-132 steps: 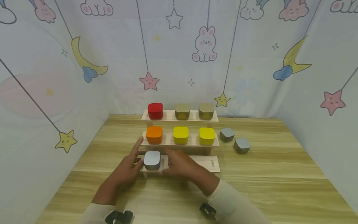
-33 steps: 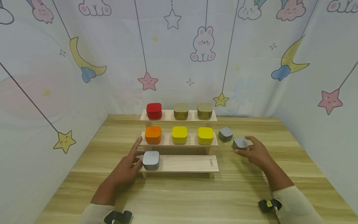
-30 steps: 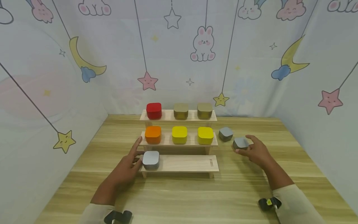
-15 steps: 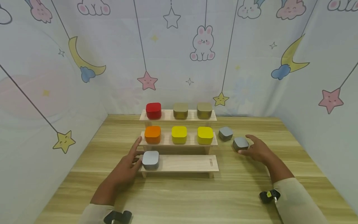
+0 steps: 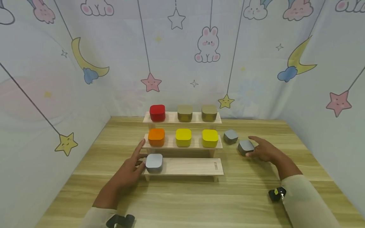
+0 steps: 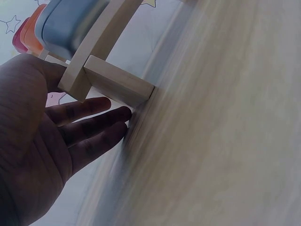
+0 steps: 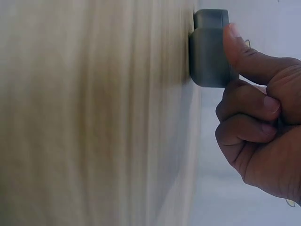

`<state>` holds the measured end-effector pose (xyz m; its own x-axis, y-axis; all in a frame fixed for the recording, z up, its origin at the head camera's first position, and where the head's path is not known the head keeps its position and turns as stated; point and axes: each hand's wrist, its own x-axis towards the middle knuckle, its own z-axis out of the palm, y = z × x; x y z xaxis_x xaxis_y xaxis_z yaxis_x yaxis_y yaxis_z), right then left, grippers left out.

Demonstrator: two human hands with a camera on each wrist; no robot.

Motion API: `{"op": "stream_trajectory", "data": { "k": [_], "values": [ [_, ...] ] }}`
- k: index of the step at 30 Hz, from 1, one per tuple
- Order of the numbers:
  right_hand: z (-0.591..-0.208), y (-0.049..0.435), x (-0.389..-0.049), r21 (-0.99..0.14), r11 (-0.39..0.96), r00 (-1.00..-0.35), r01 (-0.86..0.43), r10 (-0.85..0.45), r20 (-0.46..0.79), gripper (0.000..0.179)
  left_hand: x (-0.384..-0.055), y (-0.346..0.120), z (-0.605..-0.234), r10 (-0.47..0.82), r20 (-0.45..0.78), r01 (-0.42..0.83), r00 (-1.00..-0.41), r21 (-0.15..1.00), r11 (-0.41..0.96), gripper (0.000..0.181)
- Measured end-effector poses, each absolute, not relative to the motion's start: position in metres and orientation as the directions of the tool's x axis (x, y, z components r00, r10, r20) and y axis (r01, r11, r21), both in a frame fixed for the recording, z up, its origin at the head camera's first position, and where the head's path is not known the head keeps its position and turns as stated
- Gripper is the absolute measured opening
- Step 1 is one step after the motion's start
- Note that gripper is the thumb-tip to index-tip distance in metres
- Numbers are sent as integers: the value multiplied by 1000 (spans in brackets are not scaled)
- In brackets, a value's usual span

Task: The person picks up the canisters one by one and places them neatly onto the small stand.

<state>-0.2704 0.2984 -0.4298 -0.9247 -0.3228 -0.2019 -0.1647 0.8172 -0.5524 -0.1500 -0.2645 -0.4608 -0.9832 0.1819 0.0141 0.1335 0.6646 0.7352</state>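
Observation:
My left hand (image 5: 128,172) is at the left end of the wooden three-tier stand (image 5: 188,166), its index fingertip at the middle tier. In the left wrist view three loosely extended fingers (image 6: 94,132) lie below the bottom tier. Beside its thumb, a silver-grey rounded block (image 5: 154,163) sits on that tier. Off the stand to the right, my right hand (image 5: 265,150) straddles another grey rounded block (image 5: 246,147), thumb at its near side and index reaching past its far side. In the right wrist view the thumb overlaps this block (image 7: 209,56), and other fingers are curled.
A third grey block (image 5: 230,136) rests on the wood-grain table (image 5: 182,202) near the stand. An orange block (image 5: 156,137) and two yellow blocks (image 5: 183,137) occupy the middle tier; a red block (image 5: 157,113) and two olive blocks (image 5: 209,113) the top. Patterned cloth (image 5: 182,63) surrounds the table.
My right hand left the bottom tier for the grey block on the right, then shifted slightly rightward around it. That block stays in place. The left hand holds its position.

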Motion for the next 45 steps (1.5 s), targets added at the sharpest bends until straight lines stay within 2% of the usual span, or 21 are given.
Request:
{"op": "stream_trajectory", "data": {
  "k": [8,12,19,30,45],
  "values": [
    [-429,302,-281,-680,729,-887,-82,-365,-283,94,-152,-266,-463,186,44,158,-982,737,657,92],
    [-430,303,-284,-683,726,-879,-78,-374,-297,85,-152,-266,-464,190,56,169,-980,738,653,93],
    [-432,306,-284,-642,752,-889,-149,-386,-246,74,-151,-265,-463,196,59,174,-979,742,648,92],
    [-431,306,-275,-690,719,-897,-85,-357,-261,78,-152,-266,-463,193,42,160,-980,741,652,92],
    [-423,290,-252,-699,713,-907,-56,-329,-263,81,-151,-264,-460,187,32,149,-982,742,654,91]
  ]
}}
